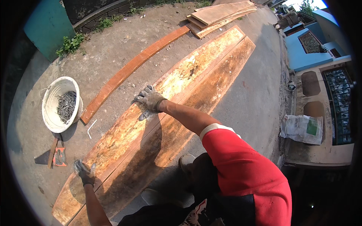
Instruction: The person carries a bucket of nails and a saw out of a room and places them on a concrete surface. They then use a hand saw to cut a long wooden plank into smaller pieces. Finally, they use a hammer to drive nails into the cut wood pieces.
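Two long wooden planks lie side by side on the ground in front of me, running from lower left to upper right. My left hand [86, 173], in a grey glove, grips the outer edge of the left plank [122, 133] near its close end, thumb lying on top. Farther up that same edge, my gloved right hand [149, 99] has its fingers curled over the side; their undersides are hidden. The right plank [196, 101] rests alongside with a narrow seam between them, partly in my shadow.
A white bucket [51, 109] of nails stands at left, by a handsaw [59, 156] with an orange handle and a bent white strip [91, 128]. Beyond the planks lie a reddish beam [132, 69] and stacked boards [222, 13]. At right, a white sack [296, 129] leans against a wall.
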{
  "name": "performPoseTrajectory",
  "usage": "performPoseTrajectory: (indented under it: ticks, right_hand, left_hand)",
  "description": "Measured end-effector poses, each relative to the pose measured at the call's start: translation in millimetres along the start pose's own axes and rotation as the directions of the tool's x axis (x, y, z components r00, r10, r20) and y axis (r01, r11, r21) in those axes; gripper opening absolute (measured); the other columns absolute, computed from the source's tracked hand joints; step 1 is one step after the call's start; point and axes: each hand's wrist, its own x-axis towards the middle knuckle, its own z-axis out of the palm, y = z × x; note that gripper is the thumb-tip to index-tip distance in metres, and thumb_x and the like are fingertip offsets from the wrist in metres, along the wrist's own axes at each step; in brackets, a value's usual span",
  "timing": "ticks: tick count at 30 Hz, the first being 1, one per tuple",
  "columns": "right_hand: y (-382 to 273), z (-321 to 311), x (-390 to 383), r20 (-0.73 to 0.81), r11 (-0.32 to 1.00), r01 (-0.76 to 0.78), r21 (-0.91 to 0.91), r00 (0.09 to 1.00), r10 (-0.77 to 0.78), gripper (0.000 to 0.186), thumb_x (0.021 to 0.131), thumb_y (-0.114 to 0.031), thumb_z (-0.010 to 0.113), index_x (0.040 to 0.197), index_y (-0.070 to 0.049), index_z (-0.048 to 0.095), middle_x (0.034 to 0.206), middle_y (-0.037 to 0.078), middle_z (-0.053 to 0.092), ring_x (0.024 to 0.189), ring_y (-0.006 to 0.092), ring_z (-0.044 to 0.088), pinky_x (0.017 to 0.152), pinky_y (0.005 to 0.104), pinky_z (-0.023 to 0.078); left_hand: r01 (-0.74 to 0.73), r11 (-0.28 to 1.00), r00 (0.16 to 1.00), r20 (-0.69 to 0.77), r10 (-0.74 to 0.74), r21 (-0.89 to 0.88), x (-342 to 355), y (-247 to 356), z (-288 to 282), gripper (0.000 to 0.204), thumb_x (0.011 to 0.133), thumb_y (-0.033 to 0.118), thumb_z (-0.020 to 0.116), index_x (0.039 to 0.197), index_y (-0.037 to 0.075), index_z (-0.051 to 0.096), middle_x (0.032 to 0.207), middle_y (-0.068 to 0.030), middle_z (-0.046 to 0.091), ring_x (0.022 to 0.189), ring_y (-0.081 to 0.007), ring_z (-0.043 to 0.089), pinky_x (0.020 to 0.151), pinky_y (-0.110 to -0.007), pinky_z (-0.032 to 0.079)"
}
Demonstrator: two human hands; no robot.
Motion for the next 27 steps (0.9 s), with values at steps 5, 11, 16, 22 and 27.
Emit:
performPoseTrajectory:
  ticks: [5, 11, 16, 22, 27]
  right_hand:
    - [13, 35, -1, -0.099, 1.000, -0.016, 0.005, 0.995, 0.017, 0.100, 0.070, -0.090, 0.060, 0.147, -0.025, 0.053, 0.143, 0.016, 0.054, 0.140, 0.0377, 0.040, 0.121, 0.0595, 0.017]
    - [18, 50, -20, 0.127, 0.983, -0.167, 0.075, 0.979, 0.157, 0.105, 0.069, -0.093, 0.057, 0.151, -0.027, 0.049, 0.152, 0.022, 0.046, 0.147, 0.0459, 0.031, 0.124, 0.0631, 0.011]
    - [1, 13, 26, -0.108, 0.996, -0.086, 0.020, 0.990, 0.088, 0.106, 0.070, -0.093, 0.055, 0.150, -0.023, 0.050, 0.149, 0.020, 0.048, 0.147, 0.0459, 0.031, 0.124, 0.0623, 0.008]
    - [30, 24, -28, -0.111, 0.986, -0.118, 0.114, 0.985, 0.131, 0.094, 0.082, -0.081, 0.058, 0.154, -0.022, 0.044, 0.156, 0.017, 0.043, 0.150, 0.0414, 0.030, 0.124, 0.0602, 0.010]
    - [-21, -1, -63, -0.138, 0.946, -0.168, 0.279, 0.967, 0.213, 0.083, 0.090, -0.061, 0.066, 0.155, -0.014, 0.043, 0.157, 0.020, 0.041, 0.148, 0.0405, 0.032, 0.124, 0.0547, 0.018]
  left_hand:
    - [-0.077, 0.968, 0.987, -0.120, 0.108, 0.238, 11, 11, 12, 0.093, 0.080, 0.056, 0.078, 0.145, 0.001, 0.042, 0.143, -0.0221, 0.046, 0.136, -0.0434, 0.041, 0.117, -0.055, 0.031]
    - [0.030, 0.978, 0.958, 0.274, -0.088, 0.208, 19, 52, 30, 0.096, 0.082, 0.061, 0.075, 0.150, 0.002, 0.040, 0.156, -0.0263, 0.038, 0.146, -0.0480, 0.031, 0.120, -0.061, 0.025]
    - [0.112, 0.964, 0.982, 0.122, -0.144, 0.241, 32, -15, 0, 0.097, 0.085, 0.058, 0.073, 0.151, -0.002, 0.035, 0.156, -0.0273, 0.036, 0.148, -0.0479, 0.029, 0.122, -0.058, 0.024]
    - [-0.019, 0.981, 0.999, -0.046, 0.029, 0.195, -4, 133, -76, 0.091, 0.086, 0.050, 0.076, 0.153, 0.002, 0.037, 0.153, -0.0241, 0.042, 0.147, -0.0438, 0.032, 0.123, -0.055, 0.024]
    - [0.319, 0.944, 0.947, -0.013, -0.321, -0.079, -104, 175, -165, 0.082, 0.090, 0.043, 0.073, 0.154, 0.006, 0.037, 0.150, -0.0253, 0.045, 0.142, -0.0455, 0.037, 0.117, -0.056, 0.029]
